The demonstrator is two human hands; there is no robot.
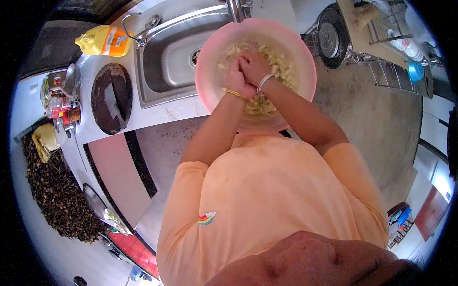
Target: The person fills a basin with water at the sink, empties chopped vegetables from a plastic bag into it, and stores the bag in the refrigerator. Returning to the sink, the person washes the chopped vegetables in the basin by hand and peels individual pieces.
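A wide pink basin [307, 81] sits beneath the tap [235, 10], just beside the metal sink [167, 59] and overlapping its right end. Inside it are many small, pale green and whitish cut pieces [285, 74], spread around the hands and gathered more thickly toward the right side and the near side. The left hand [238, 82], below a gold-coloured bangle [237, 95], and the right hand [255, 67], below a silver-coloured bangle [265, 83], are together over the pieces, touching each other; whether the fingers are closed on any pieces cannot be told. Left of the sink, a yellow jug [98, 40] with an orange label lies near the counter's far edge, and a round dark board [101, 95] carries a flat blade [112, 101]. Farther left, bottles and jars [62, 102] stand crowded together, their contents too small to tell. To the right, a dark round vessel [332, 19] surrounds a grey metal disc [328, 40], near a blue container [415, 71].
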